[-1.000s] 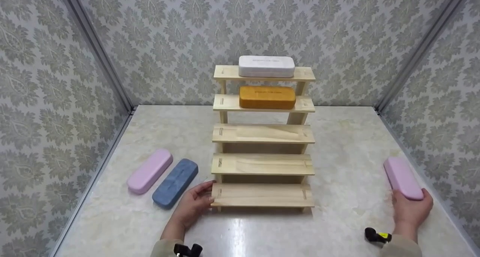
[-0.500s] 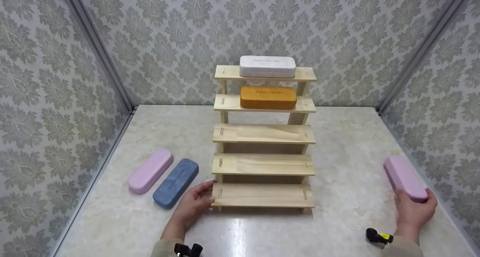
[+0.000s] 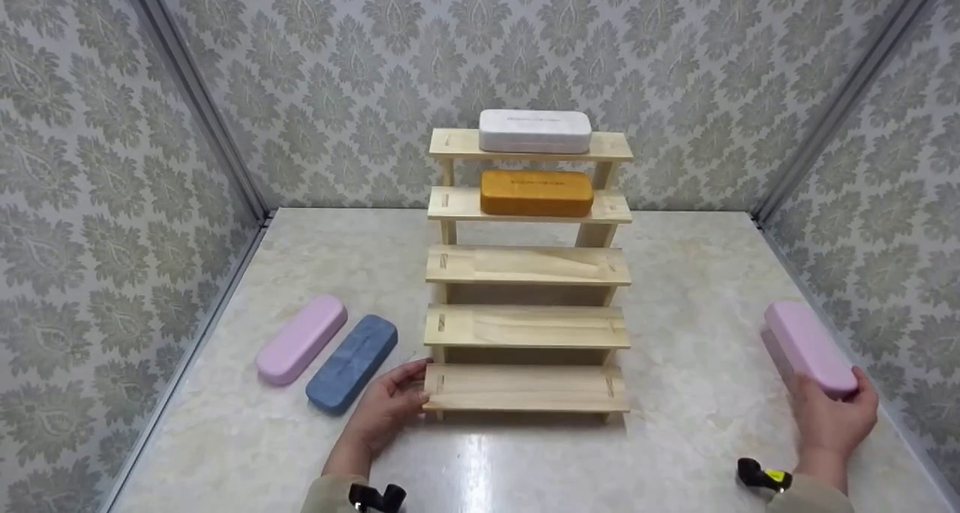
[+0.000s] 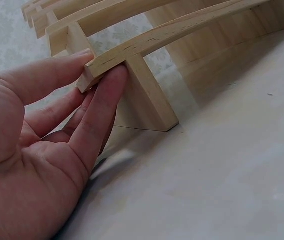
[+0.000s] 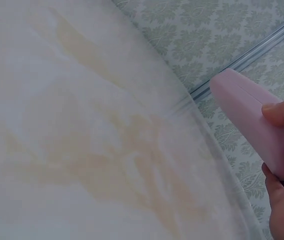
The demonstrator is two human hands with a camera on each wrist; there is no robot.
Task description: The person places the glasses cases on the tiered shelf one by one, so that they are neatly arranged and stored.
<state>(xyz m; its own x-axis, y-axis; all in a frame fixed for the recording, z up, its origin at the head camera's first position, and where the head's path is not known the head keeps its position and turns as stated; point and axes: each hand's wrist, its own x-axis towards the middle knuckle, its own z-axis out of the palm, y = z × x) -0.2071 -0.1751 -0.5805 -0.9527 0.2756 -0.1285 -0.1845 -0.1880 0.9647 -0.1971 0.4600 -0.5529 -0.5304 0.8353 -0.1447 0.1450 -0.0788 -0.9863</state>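
My left hand pinches the left end of the lowest step of a wooden tiered display stand. In the left wrist view the thumb lies on top of that step and fingers curl beneath it. Over at the right side, my right hand grips the near end of a pink glasses case; the right wrist view shows the thumb on one face of this case. A white case sits on the top step and a mustard-yellow case on the second.
Left of the stand, another pink case and a blue case lie side by side on the marbled table. Patterned panels with metal corner strips close in the back and both sides.
My right hand has shifted slightly right, and the pink glasses case has risen a little, its far end moving away from me. My left hand stays on the stand.
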